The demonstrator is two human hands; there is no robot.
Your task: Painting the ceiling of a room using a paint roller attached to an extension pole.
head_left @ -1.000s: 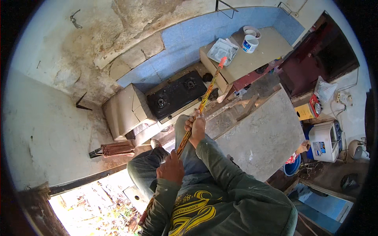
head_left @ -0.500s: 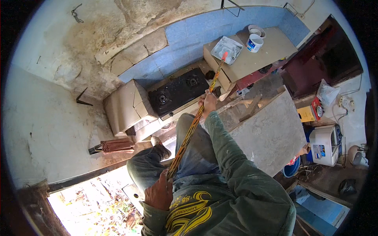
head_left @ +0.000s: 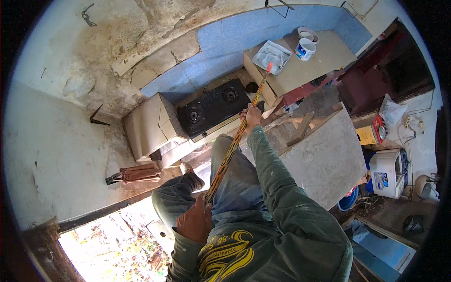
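Yellow, orange and black patterning covers the long pole (head_left: 228, 162), which slants from near left to far right across the person's lap, its red end (head_left: 269, 66) over the paint tray (head_left: 282, 52) on the far surface (head_left: 322, 57), left of a white tub (head_left: 305, 50). The left grip (head_left: 195, 222) is wrapped around the pole's near part, the right grip (head_left: 253, 116) clasps it farther up, by the gas stove (head_left: 211, 110). Work looks under way rather than finished: pale residue coats the tray, while the far-left wall (head_left: 134, 40) shows brown, flaking plaster. Whether a roller head sits beyond the red end is too small to tell for certain. Compared with one second ago, the right grip is higher along the pole, the left is nearer the body, and the two stand wider apart; tray and tub keep their places.
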